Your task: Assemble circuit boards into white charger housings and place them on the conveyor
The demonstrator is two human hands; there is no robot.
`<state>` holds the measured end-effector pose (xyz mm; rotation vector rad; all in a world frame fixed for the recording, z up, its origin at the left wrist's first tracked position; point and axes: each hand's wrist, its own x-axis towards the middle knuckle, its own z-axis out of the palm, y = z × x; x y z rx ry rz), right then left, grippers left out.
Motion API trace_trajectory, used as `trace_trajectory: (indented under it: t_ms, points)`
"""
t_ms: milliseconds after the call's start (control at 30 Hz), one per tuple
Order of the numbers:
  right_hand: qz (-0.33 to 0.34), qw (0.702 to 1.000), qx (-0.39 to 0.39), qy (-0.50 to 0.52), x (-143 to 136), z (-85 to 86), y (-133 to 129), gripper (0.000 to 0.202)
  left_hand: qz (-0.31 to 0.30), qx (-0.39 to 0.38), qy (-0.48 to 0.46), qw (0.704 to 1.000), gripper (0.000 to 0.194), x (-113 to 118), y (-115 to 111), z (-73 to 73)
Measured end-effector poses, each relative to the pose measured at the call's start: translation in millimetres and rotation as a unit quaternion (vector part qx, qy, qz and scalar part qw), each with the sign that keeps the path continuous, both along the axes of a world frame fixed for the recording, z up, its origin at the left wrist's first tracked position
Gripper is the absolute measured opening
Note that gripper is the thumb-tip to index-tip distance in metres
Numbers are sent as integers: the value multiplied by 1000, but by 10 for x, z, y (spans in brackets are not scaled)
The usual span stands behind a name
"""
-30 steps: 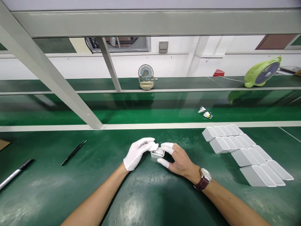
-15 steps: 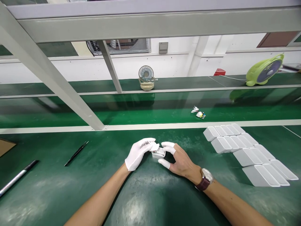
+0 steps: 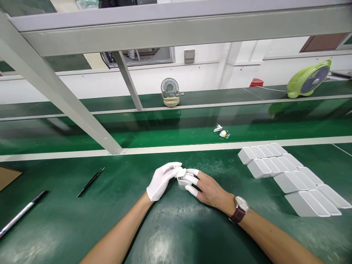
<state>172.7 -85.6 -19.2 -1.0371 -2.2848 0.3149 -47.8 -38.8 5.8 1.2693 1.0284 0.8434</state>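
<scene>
We pinch a small white case (image 3: pixel 184 179) between both hands on the green bench (image 3: pixel 170 227): gloved left hand (image 3: pixel 162 179) with fingers curled on its left end, right hand (image 3: pixel 207 187) with capped fingertips (image 3: pixel 192 190) pressed to its right side. Stacked white trays (image 3: pixel 288 176) lie well to the right; tweezers (image 3: pixel 90 182) lie left.

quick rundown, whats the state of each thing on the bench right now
small white casing: open side up, on the bench, pinched between both hands
left hand: gloved, fingertips on the casing
right hand: finger cots on, gripping the casing
white casings: in rows, leaning on one another
tweezers: lying untouched
green fan: tilted back
</scene>
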Motion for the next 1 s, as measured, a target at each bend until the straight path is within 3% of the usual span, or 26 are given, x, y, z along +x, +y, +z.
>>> trace_trajectory:
  t_ms: [200,333,400,533,600,700,1000]
  points:
    - [2,997,-55,49,0,-12,1,42,-4,17,15,1000,38,13,-8,61]
    - [1,968,-119,222,-26,-30,44,43,-17,56,11,998,43,47,-23,49]
    - [-13,908,-209,362,-53,-41,70,39,-20,82,24,996,55,79,-53,28]
    - [-21,735,-397,549,-100,-52,87,40,-14,126,134,983,74,152,-155,29]
    - [0,696,-441,567,-113,-50,81,38,-16,142,161,977,72,174,-201,48]
    - [21,683,-464,563,-124,-39,70,35,-22,151,168,974,67,178,-238,64]
    - [21,682,-480,551,-136,-20,66,35,-28,153,170,973,60,153,-258,62]
